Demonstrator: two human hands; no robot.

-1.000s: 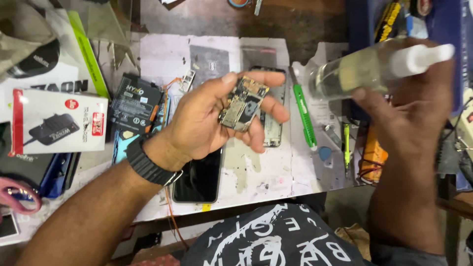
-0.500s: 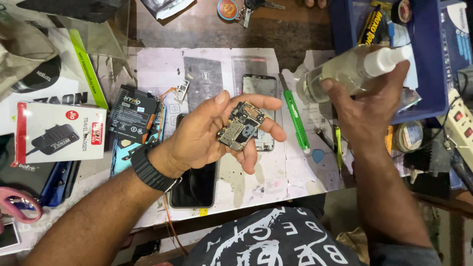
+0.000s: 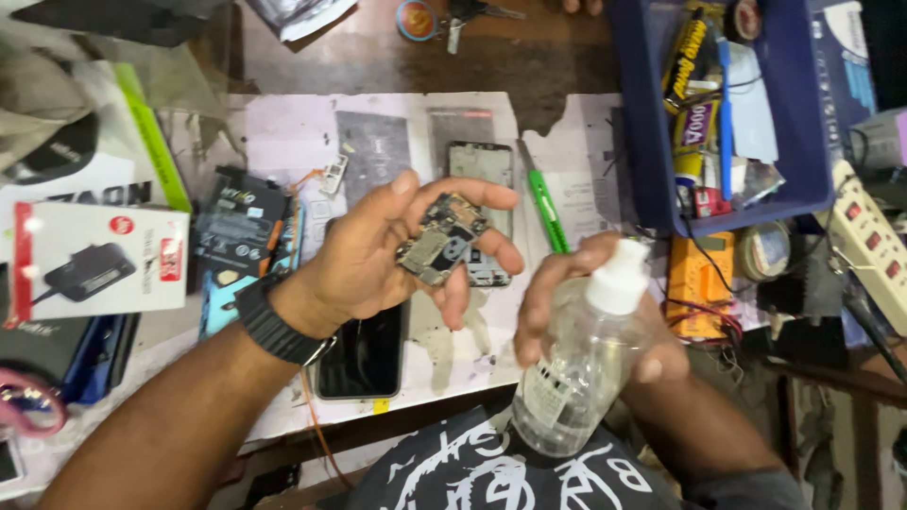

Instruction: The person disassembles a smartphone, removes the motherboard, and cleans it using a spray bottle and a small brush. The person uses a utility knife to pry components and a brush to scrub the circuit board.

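My left hand [image 3: 378, 250] is palm-up over the bench and holds a small phone circuit board [image 3: 440, 240] in its fingers. A black band sits on that wrist. My right hand [image 3: 576, 312] grips a clear plastic spray bottle [image 3: 572, 378] with a white nozzle [image 3: 616, 277], upright and close to my body, just right of the board. Under the left hand lie a black phone [image 3: 364, 354] with a dark screen and an opened phone frame [image 3: 480, 168].
A green-handled tool [image 3: 545, 208] lies on the white mat. A blue tray [image 3: 652, 142] with batteries and tubes stands at the back right, an orange meter [image 3: 694, 279] below it, a power strip [image 3: 864, 241] far right. Boxes [image 3: 99, 260] and a phone battery [image 3: 238, 222] sit left.
My right hand has brought the spray bottle down from the upper right to in front of my chest, now upright. The left hand with the board has stayed in place.
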